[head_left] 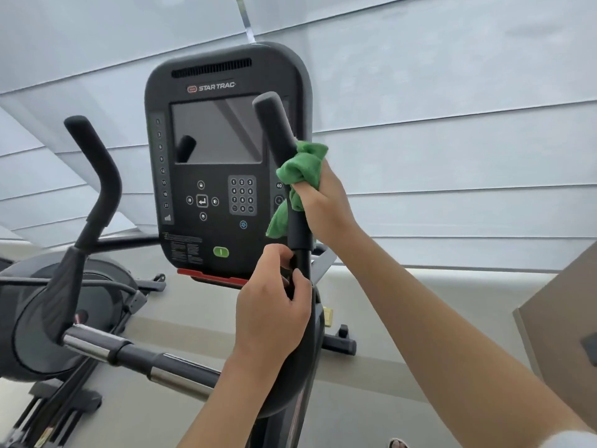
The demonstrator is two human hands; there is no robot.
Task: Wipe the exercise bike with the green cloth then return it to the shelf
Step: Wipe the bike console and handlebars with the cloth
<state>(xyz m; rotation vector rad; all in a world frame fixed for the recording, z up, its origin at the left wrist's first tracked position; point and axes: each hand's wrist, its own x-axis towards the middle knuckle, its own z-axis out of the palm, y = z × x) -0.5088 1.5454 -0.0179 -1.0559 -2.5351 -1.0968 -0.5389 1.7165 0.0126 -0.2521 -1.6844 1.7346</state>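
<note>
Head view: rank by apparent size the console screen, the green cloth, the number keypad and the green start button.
Largest to smallest:
1. console screen
2. green cloth, bunched in the right hand and nearer the camera, so its rank is unsure
3. number keypad
4. green start button

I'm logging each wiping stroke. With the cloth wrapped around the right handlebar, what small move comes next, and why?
Probably slide the right hand and green cloth up the handlebar grip: its top is still uncovered, while the left hand steadies the bar below.
</note>
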